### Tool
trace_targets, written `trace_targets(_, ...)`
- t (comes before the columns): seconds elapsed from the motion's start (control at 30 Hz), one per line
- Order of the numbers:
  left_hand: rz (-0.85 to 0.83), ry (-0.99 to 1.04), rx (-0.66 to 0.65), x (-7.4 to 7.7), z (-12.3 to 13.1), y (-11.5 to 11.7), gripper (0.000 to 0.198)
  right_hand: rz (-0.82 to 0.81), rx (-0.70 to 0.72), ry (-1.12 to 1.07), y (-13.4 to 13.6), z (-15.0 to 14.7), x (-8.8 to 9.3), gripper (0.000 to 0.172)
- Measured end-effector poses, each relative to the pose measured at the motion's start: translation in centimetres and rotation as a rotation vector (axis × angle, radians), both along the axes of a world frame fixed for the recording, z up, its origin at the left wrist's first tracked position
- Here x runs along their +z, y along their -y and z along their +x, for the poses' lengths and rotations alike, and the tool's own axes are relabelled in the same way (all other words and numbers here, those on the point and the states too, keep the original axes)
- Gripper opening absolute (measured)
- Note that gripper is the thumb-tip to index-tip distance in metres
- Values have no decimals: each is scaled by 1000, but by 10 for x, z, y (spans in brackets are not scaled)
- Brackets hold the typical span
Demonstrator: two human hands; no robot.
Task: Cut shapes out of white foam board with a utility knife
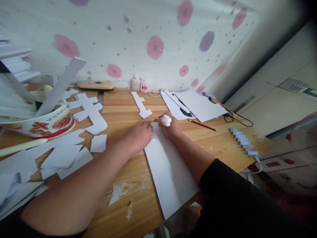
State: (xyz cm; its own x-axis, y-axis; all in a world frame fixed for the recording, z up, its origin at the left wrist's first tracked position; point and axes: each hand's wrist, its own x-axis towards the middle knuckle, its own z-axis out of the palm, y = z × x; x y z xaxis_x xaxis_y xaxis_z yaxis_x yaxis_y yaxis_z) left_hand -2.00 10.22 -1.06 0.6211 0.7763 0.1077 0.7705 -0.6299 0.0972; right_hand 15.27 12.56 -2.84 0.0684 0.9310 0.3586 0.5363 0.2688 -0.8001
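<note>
A long white foam board (170,175) lies lengthwise on the wooden table, with faint curved lines drawn on it. My left hand (141,135) rests on its far left corner, fingers stretched out and pressing down, holding nothing. Beside it, my right hand (170,125) is closed around a craft knife with a white wrapped handle (166,120). The tool's short dark tip points left at the board's far end, close to my left fingertips; whether it touches the board I cannot tell. Beyond my hands lies a white cut-out shape (141,105).
Cut-out pieces (90,110) and white scraps (61,157) spread across the left, around a printed paper tub (49,124). White sheets (198,104), a dark red pencil (202,125) and a pixelated device (244,142) lie right. Small white bottles (143,86) and a tan case (95,86) stand behind.
</note>
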Motion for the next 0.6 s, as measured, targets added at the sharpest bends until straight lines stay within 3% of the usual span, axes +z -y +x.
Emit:
trace_targets(0.23,-30,-87,5,6,2,2,55,54,19,94,0,1,0,12)
trace_targets(0.6,-56,-121,44,11,5,5,50,67,8,168,8,0,2,11)
